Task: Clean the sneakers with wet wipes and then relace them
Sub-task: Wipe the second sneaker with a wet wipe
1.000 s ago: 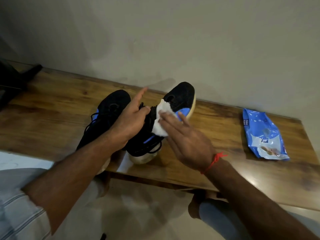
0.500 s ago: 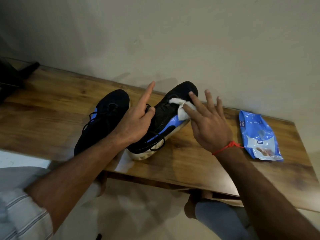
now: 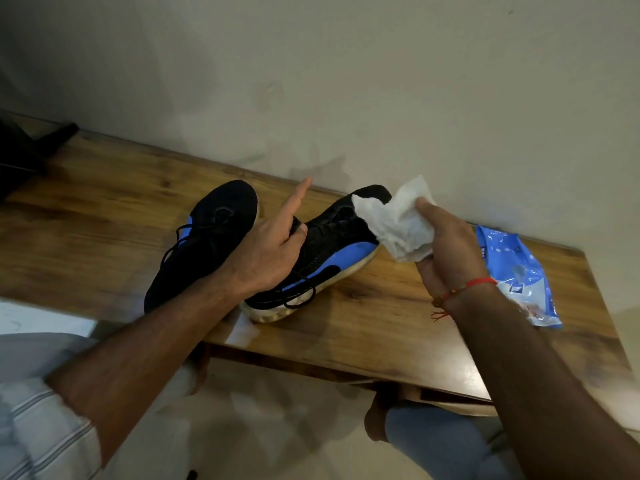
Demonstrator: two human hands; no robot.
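Two black sneakers with blue patches lie on the wooden table [image 3: 363, 327]. The left sneaker [image 3: 207, 237] rests flat. The right sneaker [image 3: 332, 247] is tipped on its side, its pale sole toward me. My left hand [image 3: 273, 251] grips this sneaker at the laces and tongue, with the index finger sticking out straight. My right hand [image 3: 443, 251] holds a crumpled white wet wipe [image 3: 398, 220] just off the sneaker's toe; whether the wipe touches the toe is unclear. A red thread bracelet circles my right wrist.
A blue pack of wet wipes [image 3: 519, 271] lies on the table right of my right hand. A dark object [image 3: 31, 150] sits at the table's far left. A plain wall stands close behind. My knees show below the table edge.
My right hand lifted off the sneaker's blue side, moved right and gathered the wipe into a crumpled bunch near the toe. The left hand kept its hold on the sneaker.
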